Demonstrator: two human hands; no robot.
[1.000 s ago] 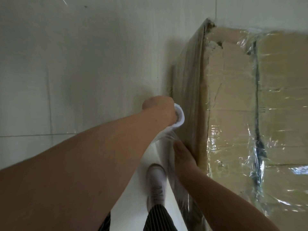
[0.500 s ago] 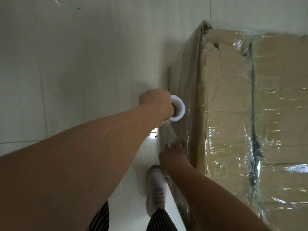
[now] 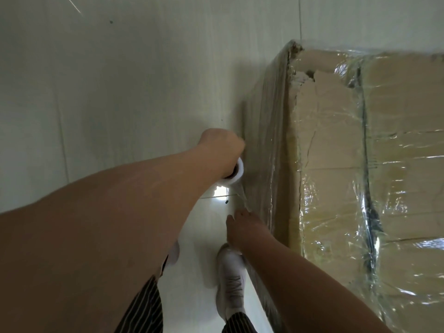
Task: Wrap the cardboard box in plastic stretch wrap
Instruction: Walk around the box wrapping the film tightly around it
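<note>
A large cardboard box (image 3: 331,152) fills the right side, its top and left side covered in shiny plastic wrap. My left hand (image 3: 221,150) grips a white roll of stretch wrap (image 3: 236,174) close against the box's left side. A band of film (image 3: 241,195) runs from the roll down to my right hand (image 3: 242,227), which reaches down beside the box's side. Its fingers point down toward the film; the grip is hidden.
A pale tiled floor (image 3: 108,92) lies to the left of the box. My white shoe (image 3: 231,282) and striped trouser legs (image 3: 141,306) stand in the narrow gap beside the box.
My left hand has carried the roll forward along the box's side. My right hand has shifted a little away from the box, and the film between them has stretched out.
</note>
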